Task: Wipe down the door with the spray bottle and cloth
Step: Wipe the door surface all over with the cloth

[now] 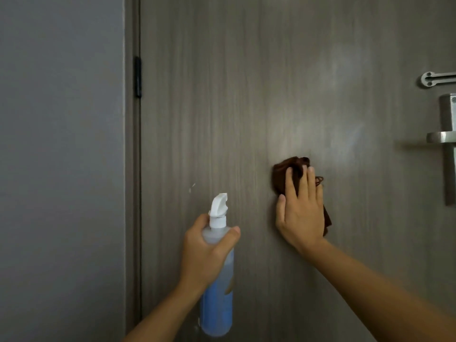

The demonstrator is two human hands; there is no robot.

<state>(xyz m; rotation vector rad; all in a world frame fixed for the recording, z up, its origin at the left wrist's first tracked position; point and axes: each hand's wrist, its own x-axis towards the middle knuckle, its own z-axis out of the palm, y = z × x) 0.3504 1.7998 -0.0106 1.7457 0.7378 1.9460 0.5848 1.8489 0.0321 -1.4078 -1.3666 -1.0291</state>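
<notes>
Brown cloth pressed to a grey wood-grain door point(234, 107).

The right hand point(302, 208) presses the crumpled brown cloth point(293, 169) flat-fingered mid-door; the left hand point(207, 253) wraps the clear plastic spray bottle point(217, 304) of blue liquid, white nozzle up. No readable writing.

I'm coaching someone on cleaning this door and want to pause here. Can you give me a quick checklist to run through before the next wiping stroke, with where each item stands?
1. Cloth against the door: ok. The right hand presses the brown cloth flat on the door.
2. Spray bottle secured: ok. The left hand grips the spray bottle near its neck.
3. Liquid left: ok. Blue liquid fills much of the bottle.
4. Nozzle aimed at the door: cannot tell.
5. Surface wetted: cannot tell. Pale patches above the cloth may be spray or glare.
6. Path towards the door handle: ok, bare door lies between.
</notes>
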